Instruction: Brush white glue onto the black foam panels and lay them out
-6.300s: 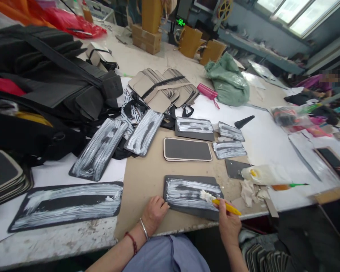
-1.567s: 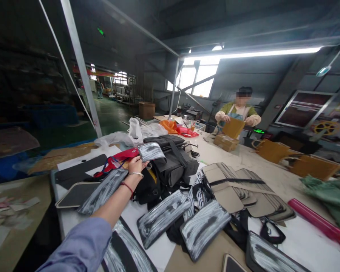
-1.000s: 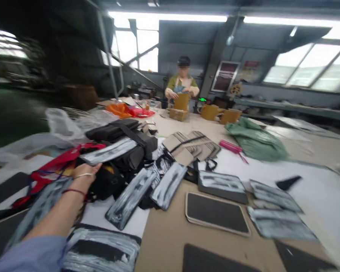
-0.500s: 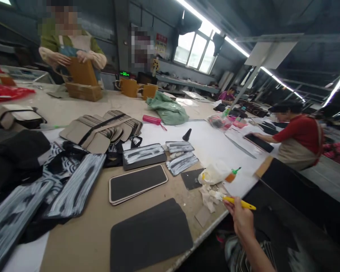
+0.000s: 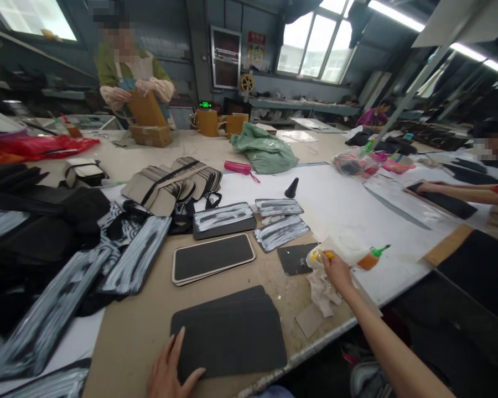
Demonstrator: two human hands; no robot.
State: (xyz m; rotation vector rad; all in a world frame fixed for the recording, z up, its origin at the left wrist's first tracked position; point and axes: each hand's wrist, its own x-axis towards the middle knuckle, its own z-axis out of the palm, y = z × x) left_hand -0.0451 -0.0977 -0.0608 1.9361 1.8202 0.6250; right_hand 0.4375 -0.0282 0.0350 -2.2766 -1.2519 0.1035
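My left hand (image 5: pixel 170 367) rests with fingers spread at the left edge of a stack of dark panels (image 5: pixel 232 331) at the near table edge. Closed around the yellow brush handle, my right hand (image 5: pixel 336 271) is at a whitish glue container (image 5: pixel 314 257); the brush's bristles are hidden. Crumpled beige scraps (image 5: pixel 323 293) lie just below that hand. Behind the stack is a dark rounded panel with a pale border (image 5: pixel 213 258). White-smeared pieces (image 5: pixel 224 217) lie farther back, with others (image 5: pixel 138 257) at the left.
An orange bottle with a green nozzle (image 5: pixel 369 258) lies right of my right hand. A black cone (image 5: pixel 291 188), pink tube (image 5: pixel 237 167) and green bag (image 5: pixel 265 149) are farther back. One person handles a brown piece at the back left; another's hands touch a dark panel at right.
My left hand has come into view onto the dark stack. My right hand has moved with the brush from the scraps to the glue container. The camera view has shifted.
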